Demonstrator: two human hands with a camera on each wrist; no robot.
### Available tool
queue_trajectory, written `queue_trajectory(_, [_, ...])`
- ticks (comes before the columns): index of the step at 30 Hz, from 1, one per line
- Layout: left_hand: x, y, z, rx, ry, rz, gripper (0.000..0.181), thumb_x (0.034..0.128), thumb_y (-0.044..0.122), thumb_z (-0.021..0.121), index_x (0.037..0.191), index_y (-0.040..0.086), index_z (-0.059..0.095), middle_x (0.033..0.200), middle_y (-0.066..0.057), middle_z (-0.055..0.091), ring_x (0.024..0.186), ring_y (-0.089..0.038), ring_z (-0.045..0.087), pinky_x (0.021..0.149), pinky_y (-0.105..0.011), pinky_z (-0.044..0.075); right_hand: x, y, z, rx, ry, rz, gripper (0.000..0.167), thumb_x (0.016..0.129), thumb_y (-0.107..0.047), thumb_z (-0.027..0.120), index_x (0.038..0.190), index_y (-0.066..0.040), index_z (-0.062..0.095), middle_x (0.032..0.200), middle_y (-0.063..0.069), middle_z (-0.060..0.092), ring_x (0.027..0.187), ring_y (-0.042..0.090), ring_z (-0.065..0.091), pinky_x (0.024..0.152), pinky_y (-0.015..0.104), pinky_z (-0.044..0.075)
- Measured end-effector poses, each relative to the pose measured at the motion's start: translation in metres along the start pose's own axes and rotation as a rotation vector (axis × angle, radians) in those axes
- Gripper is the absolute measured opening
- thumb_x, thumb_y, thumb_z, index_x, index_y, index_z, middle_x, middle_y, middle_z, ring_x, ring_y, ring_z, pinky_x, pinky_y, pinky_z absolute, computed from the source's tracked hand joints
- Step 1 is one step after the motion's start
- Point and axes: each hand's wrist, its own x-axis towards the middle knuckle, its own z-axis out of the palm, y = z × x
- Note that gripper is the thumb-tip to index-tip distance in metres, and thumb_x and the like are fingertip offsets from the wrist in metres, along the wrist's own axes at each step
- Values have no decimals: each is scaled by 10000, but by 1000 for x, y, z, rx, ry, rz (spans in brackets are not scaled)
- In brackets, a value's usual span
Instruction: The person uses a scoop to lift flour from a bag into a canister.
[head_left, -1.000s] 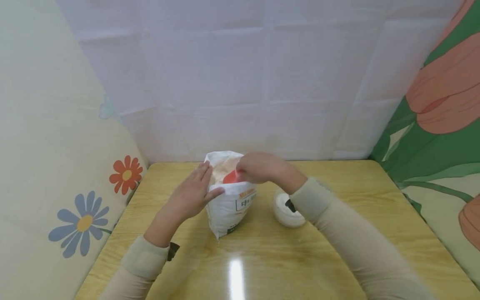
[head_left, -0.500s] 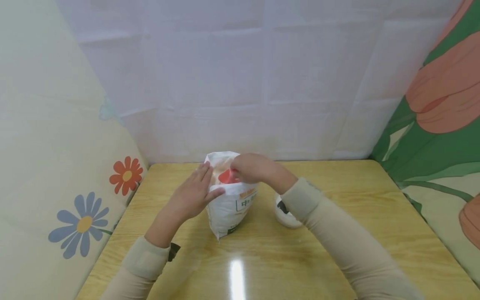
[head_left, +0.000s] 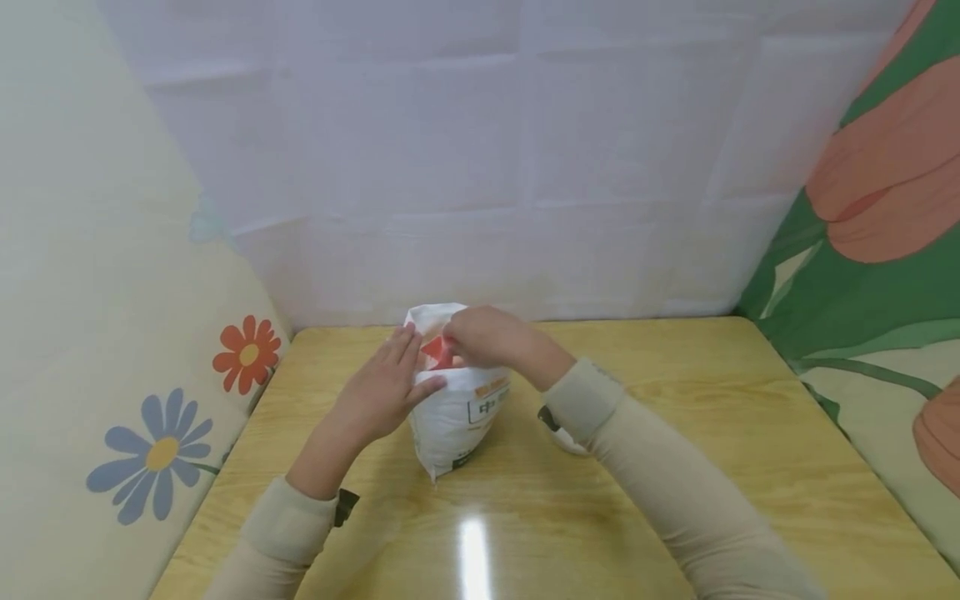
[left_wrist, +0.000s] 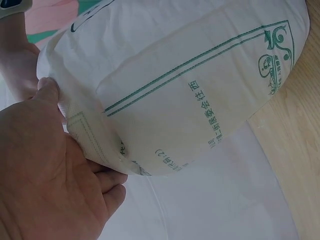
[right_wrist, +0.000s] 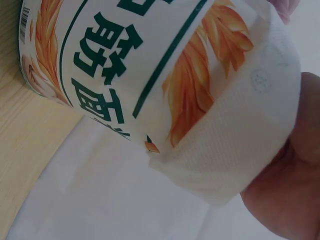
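A white bag of flour (head_left: pixel 453 417) stands on the table with its mouth facing up. Its printed wheat ears show in the right wrist view, and green lettering in the left wrist view. My left hand (head_left: pixel 381 385) holds the bag's left rim, thumb at the front and fingers along the side. Inside the mouth, my right hand (head_left: pixel 487 336) grips a red scoop (head_left: pixel 437 353); the scoop's lower part is hidden. The right wrist view shows this hand (right_wrist: pixel 285 185) behind the bag's rim. Right of the bag sits a round white container (head_left: pixel 570 442), mostly covered by the right sleeve.
The wooden table (head_left: pixel 712 417) runs back to a pale hanging cloth (head_left: pixel 420 167). Flower-printed cloths flank it on the left and right. A bright light reflection lies near the table's front.
My right hand has moved left and deeper across the bag's mouth with the red scoop. Its sleeve now covers more of the white container. The left hand keeps its hold on the rim.
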Motion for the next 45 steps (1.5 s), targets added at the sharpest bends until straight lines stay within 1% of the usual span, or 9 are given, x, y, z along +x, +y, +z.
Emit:
queue_trajectory(3, [0, -1, 1, -4, -4, -1, 861, 1044, 572, 419, 1572, -76, 211, 1666, -231, 146, 1550, -373, 130, 1252, -502, 174, 2, -1, 2, -10, -8, 7, 180, 1041, -204, 576, 1001, -165, 748, 933, -23, 708, 861, 162, 645, 854, 306, 550])
queue_trajectory(9, [0, 0, 0, -17, -7, -3, 864, 1046, 581, 402, 1578, -68, 198, 1668, -227, 134, 1552, -368, 119, 1253, -498, 167, 1, 0, 2, 31, -12, 27, 172, 1040, -213, 583, 1016, -174, 749, 957, -18, 722, 839, 139, 631, 832, 290, 544])
queue_trajectory(13, [0, 0, 0, -15, 3, 0, 870, 1043, 584, 405, 1574, -76, 203, 1663, -237, 148, 1552, -368, 119, 1254, -498, 164, 1, 0, 2, 35, -1, 15, 181, 1042, -211, 577, 1001, -177, 751, 931, -40, 710, 824, 139, 628, 821, 293, 542])
queue_trajectory(17, [0, -2, 2, -11, 10, 0, 868, 1044, 580, 406, 1572, -79, 207, 1660, -239, 157, 1550, -371, 133, 1255, -492, 169, 2, 0, 4, 35, 0, 6, 188, 1046, -228, 572, 1015, -182, 751, 951, -31, 720, 844, 138, 636, 839, 294, 545])
queue_trajectory(26, [-1, -2, 2, -17, 16, 0, 872, 1040, 573, 430, 1570, -85, 211, 1658, -247, 158, 1546, -382, 135, 1250, -507, 175, 1, -5, 4, 41, 2, 43, 180, 1042, -244, 585, 1007, -199, 756, 943, -30, 704, 815, 120, 613, 807, 266, 535])
queue_trajectory(32, [-2, -2, 2, -14, 21, 2, 880, 1039, 587, 412, 1567, -89, 215, 1655, -253, 164, 1545, -385, 138, 1250, -510, 176, -1, -3, 4, 68, 5, 37, 177, 1041, -225, 583, 1007, -176, 749, 946, -23, 725, 806, 124, 619, 800, 278, 537])
queue_trajectory(38, [-1, -1, 3, -13, 15, 0, 886, 1041, 602, 381, 1570, -86, 202, 1659, -249, 144, 1548, -379, 128, 1253, -502, 166, -2, 0, 3, 81, 5, 53, 167, 1037, -214, 584, 992, -162, 737, 919, -42, 699, 821, 135, 625, 824, 297, 540])
queue_trajectory(42, [-1, -1, 1, -19, 14, -3, 877, 1044, 590, 393, 1570, -86, 204, 1659, -250, 142, 1546, -385, 135, 1251, -508, 170, -5, 2, 3, 90, 21, 63, 164, 1036, -215, 584, 996, -148, 728, 943, -24, 697, 838, 141, 626, 845, 310, 540])
queue_trajectory(45, [-1, 0, 1, -18, 8, -10, 884, 1042, 598, 388, 1573, -83, 199, 1661, -249, 138, 1546, -386, 131, 1251, -510, 171, -8, 3, 2, 103, 34, 71, 172, 1036, -224, 583, 994, -136, 726, 933, -13, 690, 825, 153, 623, 828, 320, 542])
